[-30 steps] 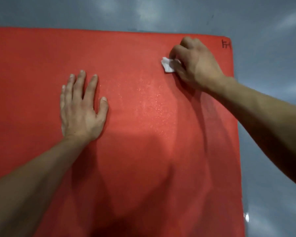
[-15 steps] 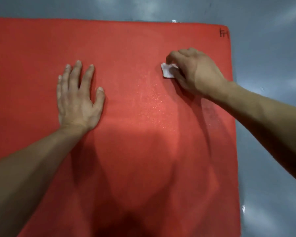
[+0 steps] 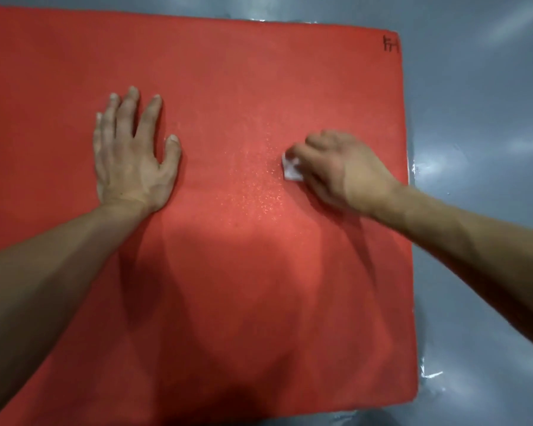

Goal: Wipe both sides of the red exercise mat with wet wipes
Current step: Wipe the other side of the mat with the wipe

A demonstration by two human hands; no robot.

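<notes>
Head view shows the left hand (image 3: pixel 130 158) flat on the red mat (image 3: pixel 243 287) lying on the grey floor (image 3: pixel 480 149), while the right hand (image 3: pixel 342 170) pinches a small wet wipe (image 3: pixel 291 167) against it; risk: the wipe bunches, skipping areas.

The mat (image 3: pixel 243 72) runs off the left edge. Most of the wipe (image 3: pixel 290 167) hides under the right hand (image 3: pixel 342 170). The corner mark (image 3: pixel 390 44) seems to be handwriting, too blurred to read.

The right hand (image 3: pixel 342 170) now sits nearer the person, its wet wipe (image 3: pixel 291 169) dragged down the red mat (image 3: pixel 259 72) from the far corner.
</notes>
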